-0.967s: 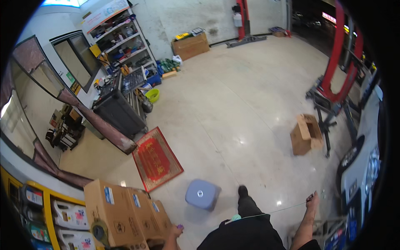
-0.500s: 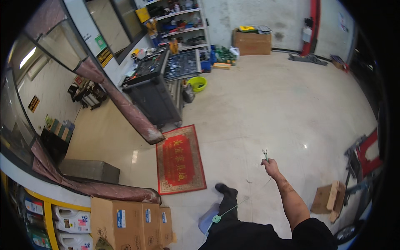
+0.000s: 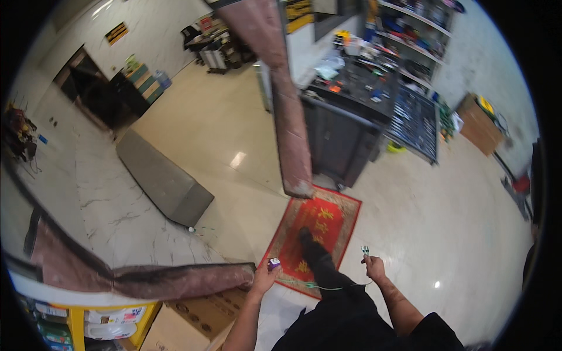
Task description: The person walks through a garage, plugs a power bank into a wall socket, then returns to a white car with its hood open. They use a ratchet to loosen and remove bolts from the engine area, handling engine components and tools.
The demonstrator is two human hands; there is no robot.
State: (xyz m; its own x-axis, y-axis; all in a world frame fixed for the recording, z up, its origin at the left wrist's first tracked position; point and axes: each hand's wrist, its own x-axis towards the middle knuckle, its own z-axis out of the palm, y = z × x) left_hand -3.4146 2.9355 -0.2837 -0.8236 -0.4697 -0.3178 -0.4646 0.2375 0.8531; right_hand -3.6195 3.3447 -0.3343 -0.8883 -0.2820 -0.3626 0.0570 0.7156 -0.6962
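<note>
My left hand (image 3: 264, 281), near the end of the padded curtain, is closed around a small purple and white box (image 3: 274, 264). In my right hand (image 3: 376, 269) are the forked ends (image 3: 365, 250) of a thin pale green cable, pointing up and away from me. The cable (image 3: 342, 288) sags across the front of my leg toward the left. A small green piece (image 3: 310, 285) sits along it; its exact form is blurred. My foot is on the red mat (image 3: 346, 217).
A pinkish padded curtain (image 3: 291, 128) edges the doorway, with another stretch (image 3: 187, 281) at lower left. Beyond stands a grey bench (image 3: 164, 178). A tool cart (image 3: 339, 137) with an open drawer (image 3: 413, 120) is ahead. Cardboard boxes (image 3: 205, 313) and yellow shelving (image 3: 76, 327) are at lower left.
My view has turned left toward the doorway, and I have stepped onto the mat. My left hand has come into view with the small box. The right hand still holds the cable ends.
</note>
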